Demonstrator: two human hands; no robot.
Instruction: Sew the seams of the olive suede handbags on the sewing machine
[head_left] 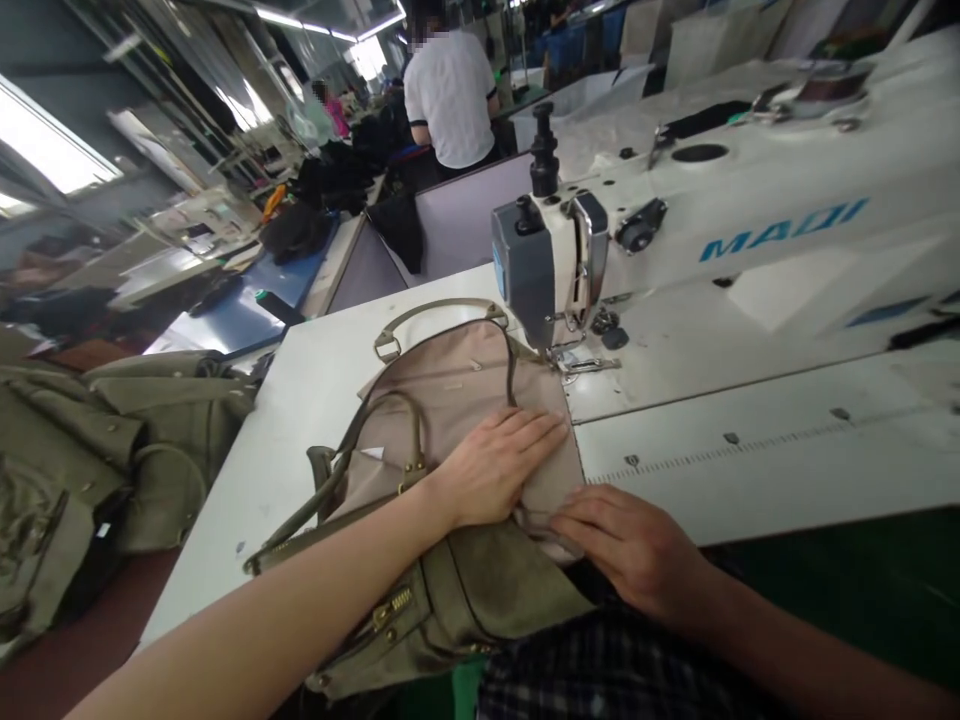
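An olive-green handbag (487,590) lies across the table's front edge, its beige lining (442,385) spread toward the sewing machine. My left hand (495,465) rests flat on the lining, fingers stretched toward the needle area. At the lining's right edge, the fingers of my right hand (630,545) are pressed together on the fabric; its thumb is hidden. The lining's far right corner reaches the presser foot (574,368) of the white sewing machine (750,210). One bag handle (442,305) arches beyond the lining, and another strap (300,515) lies on the left.
More olive bags (150,440) are piled left of the white table (270,440). A printed ruler scale (731,440) runs along the table at right. Behind a partition (472,215) stands a person in a white shirt (450,95). A blue-topped table (247,290) is farther left.
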